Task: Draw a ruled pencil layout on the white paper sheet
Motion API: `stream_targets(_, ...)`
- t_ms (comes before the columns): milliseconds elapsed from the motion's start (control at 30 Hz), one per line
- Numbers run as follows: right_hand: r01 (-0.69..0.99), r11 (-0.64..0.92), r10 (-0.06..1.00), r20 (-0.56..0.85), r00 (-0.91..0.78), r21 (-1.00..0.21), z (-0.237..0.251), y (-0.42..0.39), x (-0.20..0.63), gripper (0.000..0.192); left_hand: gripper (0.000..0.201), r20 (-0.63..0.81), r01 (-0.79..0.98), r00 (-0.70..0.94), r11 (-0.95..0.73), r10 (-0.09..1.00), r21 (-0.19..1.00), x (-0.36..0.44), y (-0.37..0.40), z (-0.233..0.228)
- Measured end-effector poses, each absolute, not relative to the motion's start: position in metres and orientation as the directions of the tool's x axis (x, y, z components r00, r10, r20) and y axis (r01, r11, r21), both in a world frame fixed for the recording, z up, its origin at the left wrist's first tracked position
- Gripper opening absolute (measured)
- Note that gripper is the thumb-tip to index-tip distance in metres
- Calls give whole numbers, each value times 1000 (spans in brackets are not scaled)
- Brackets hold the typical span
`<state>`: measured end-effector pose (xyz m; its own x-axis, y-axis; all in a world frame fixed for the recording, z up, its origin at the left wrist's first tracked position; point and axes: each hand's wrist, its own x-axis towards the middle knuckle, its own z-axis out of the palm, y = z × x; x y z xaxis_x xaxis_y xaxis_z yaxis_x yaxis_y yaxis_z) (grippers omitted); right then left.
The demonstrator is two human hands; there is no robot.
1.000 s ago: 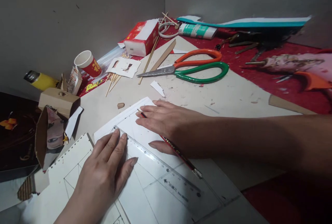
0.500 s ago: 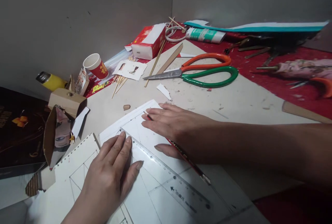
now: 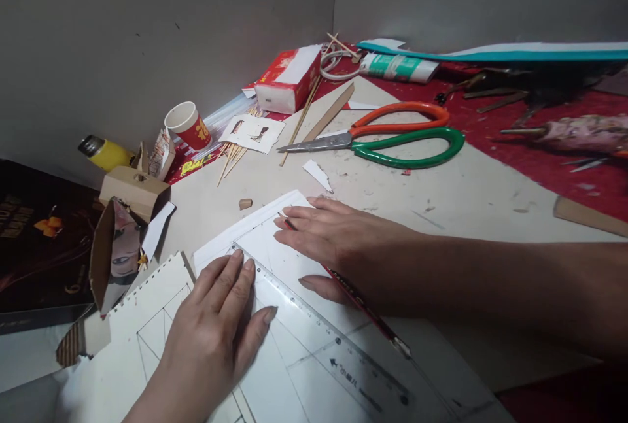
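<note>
Fingers (image 3: 235, 272) of our left hand (image 3: 210, 338) lie flat and close together, pressing on the clear ruler (image 3: 324, 331), with the thumb spread out to the side against it. Our right hand (image 3: 333, 233) rests palm down just beyond the ruler, its fingers stretched out and nearly together on the white sheet (image 3: 265, 227); a red pencil (image 3: 363, 305) lies under this hand, its tip showing between the fingers and its back end sticking out toward us over the ruler. We cannot tell whether the hand grips the pencil or only covers it. We see the sheet lying on the pale surface (image 3: 466, 201), with a spiral-edged drawing pad (image 3: 142, 318) beside it on the left. Farther back sit orange and green scissors (image 3: 392, 138), a red paper cup (image 3: 189, 125), a tissue box (image 3: 289, 80) and wooden sticks (image 3: 230, 158).
</note>
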<state>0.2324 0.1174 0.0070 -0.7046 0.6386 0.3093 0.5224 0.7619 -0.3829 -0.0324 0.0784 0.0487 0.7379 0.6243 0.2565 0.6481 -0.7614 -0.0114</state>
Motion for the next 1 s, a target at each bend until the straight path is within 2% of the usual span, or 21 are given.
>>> stream_targets(667,517,788,615,382,-690,-335,5,117,231,44,43,289,699,692,-714,661,-38,-26,74,48)
stream_targets(1000,527,779,624,341,-703,-340,5,118,231,46,41,287,680,711,-732,642,-45,-27,77,48)
